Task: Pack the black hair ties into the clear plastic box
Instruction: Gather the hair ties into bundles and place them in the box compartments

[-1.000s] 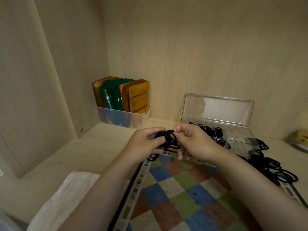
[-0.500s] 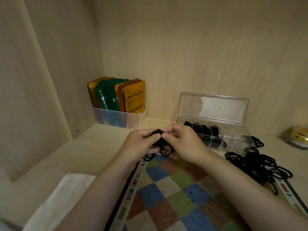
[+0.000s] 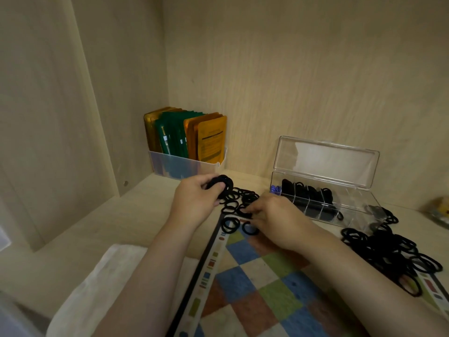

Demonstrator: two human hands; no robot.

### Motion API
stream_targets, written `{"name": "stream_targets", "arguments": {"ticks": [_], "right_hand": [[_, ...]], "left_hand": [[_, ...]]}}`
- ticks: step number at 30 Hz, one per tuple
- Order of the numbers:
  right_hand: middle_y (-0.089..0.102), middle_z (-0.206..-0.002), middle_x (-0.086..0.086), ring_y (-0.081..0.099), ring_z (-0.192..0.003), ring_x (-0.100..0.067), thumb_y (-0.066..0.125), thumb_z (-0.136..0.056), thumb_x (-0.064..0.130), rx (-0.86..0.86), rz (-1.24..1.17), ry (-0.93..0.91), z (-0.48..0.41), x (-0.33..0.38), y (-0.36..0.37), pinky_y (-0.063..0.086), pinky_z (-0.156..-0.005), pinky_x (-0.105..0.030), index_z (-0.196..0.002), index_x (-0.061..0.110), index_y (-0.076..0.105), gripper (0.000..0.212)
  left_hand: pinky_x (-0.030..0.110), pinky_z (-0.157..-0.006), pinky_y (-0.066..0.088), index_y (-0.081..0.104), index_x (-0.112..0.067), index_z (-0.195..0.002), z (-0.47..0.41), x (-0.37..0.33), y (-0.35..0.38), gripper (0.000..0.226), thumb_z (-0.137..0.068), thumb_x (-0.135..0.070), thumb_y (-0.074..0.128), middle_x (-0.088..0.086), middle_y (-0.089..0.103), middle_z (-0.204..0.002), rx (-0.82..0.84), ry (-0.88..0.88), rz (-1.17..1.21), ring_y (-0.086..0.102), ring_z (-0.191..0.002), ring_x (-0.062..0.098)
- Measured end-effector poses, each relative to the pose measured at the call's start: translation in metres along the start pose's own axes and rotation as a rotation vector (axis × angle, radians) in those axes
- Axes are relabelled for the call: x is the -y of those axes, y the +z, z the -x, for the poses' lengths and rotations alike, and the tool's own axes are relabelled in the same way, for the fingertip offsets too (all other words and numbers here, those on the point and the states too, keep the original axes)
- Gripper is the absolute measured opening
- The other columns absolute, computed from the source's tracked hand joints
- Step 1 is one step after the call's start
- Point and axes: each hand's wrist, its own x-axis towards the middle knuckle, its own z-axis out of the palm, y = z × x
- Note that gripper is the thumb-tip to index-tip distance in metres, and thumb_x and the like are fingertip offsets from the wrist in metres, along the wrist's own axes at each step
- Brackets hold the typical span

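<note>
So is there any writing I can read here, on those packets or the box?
Nothing is legible.
On the front orange packet: dark print, too blurred to read.
On the green packets: small white labels, too small to read.
On the clear plastic box: no writing shows.

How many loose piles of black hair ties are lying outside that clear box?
2. One pile lies between the left hand and right hand; a bigger pile lies near the clear box's right end. The right arm may hide some.
</note>
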Motion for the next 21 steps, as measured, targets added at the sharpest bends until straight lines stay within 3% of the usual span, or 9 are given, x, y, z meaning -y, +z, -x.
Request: {"name": "stream_targets", "arguments": {"ticks": [2,4,6,9,11,14,16,21], "right_hand": [[0.062,-0.107,0.004,0.060,-0.099,-0.015,0.065,-0.090,0.025,0.052,0.103,-0.014,0.000,0.001,0.002,0.051,-0.088,-0.034,-0.109,0.028,0.075,0.022],[0.061,-0.104,0.005,0.060,-0.096,-0.015,0.064,-0.091,0.025,0.050,0.098,-0.006,-0.001,0.003,0.002,0.052,-0.085,-0.034,-0.102,0.026,0.075,0.016],[0.062,-0.101,0.007,0.060,-0.093,-0.011,0.064,-0.093,0.023,0.011,0.061,0.010,-0.001,0.005,-0.003,0.050,-0.083,-0.029,-0.097,0.022,0.072,0.010],[0.068,-0.091,0.013,0.061,-0.083,0.003,0.066,-0.094,0.023,-0.062,-0.138,0.034,-0.005,0.012,-0.009,0.046,-0.073,-0.016,-0.092,0.026,0.072,0.007],[0.071,-0.090,0.013,0.063,-0.081,0.005,0.068,-0.093,0.023,-0.038,-0.223,0.036,-0.010,0.020,-0.009,0.047,-0.074,-0.014,-0.097,0.027,0.074,0.008],[0.073,-0.108,0.004,0.066,-0.096,-0.008,0.066,-0.094,0.026,0.063,-0.082,-0.018,-0.018,0.029,0.002,0.052,-0.087,-0.026,-0.119,0.021,0.071,0.027],[0.071,-0.115,0.001,0.064,-0.105,-0.014,0.064,-0.094,0.029,0.099,-0.016,-0.020,-0.022,0.032,0.009,0.050,-0.094,-0.031,-0.123,0.019,0.069,0.032],[0.070,-0.097,0.004,0.064,-0.087,-0.012,0.070,-0.088,0.028,0.060,-0.018,-0.001,-0.027,0.027,0.012,0.055,-0.083,-0.035,-0.095,0.022,0.078,0.012]], "left_hand": [[0.015,-0.067,0.058,0.068,-0.017,-0.124,0.000,0.001,0.002,0.032,-0.093,-0.012,0.067,-0.010,0.067,-0.097,0.017,0.011,0.010,0.067,-0.086,0.002],[0.015,-0.067,0.058,0.068,-0.015,-0.126,-0.001,0.003,0.003,0.033,-0.093,-0.012,0.067,-0.003,0.068,-0.103,0.018,0.017,0.015,0.067,-0.087,0.003],[0.019,-0.071,0.060,0.067,-0.015,-0.127,-0.003,0.006,0.002,0.034,-0.093,-0.013,0.068,-0.002,0.068,-0.107,0.009,0.026,0.017,0.069,-0.090,0.006],[0.036,-0.086,0.061,0.069,-0.019,-0.125,-0.006,0.011,0.002,0.034,-0.091,-0.021,0.070,-0.001,0.072,-0.115,-0.032,0.055,-0.011,0.071,-0.099,0.012],[0.040,-0.089,0.060,0.069,-0.021,-0.124,-0.006,0.012,0.003,0.034,-0.090,-0.025,0.070,-0.002,0.073,-0.116,-0.066,0.073,-0.024,0.070,-0.102,0.013],[0.040,-0.089,0.060,0.069,-0.021,-0.125,-0.007,0.013,0.004,0.035,-0.091,-0.025,0.069,-0.003,0.073,-0.116,-0.104,0.092,-0.044,0.070,-0.103,0.013],[0.041,-0.090,0.059,0.068,-0.022,-0.126,-0.008,0.015,0.004,0.035,-0.091,-0.025,0.069,-0.003,0.073,-0.117,-0.104,0.087,-0.040,0.070,-0.104,0.014],[0.040,-0.091,0.059,0.068,-0.021,-0.127,-0.009,0.015,0.007,0.036,-0.091,-0.024,0.069,-0.002,0.072,-0.119,-0.096,0.088,-0.063,0.068,-0.106,0.014]]}}
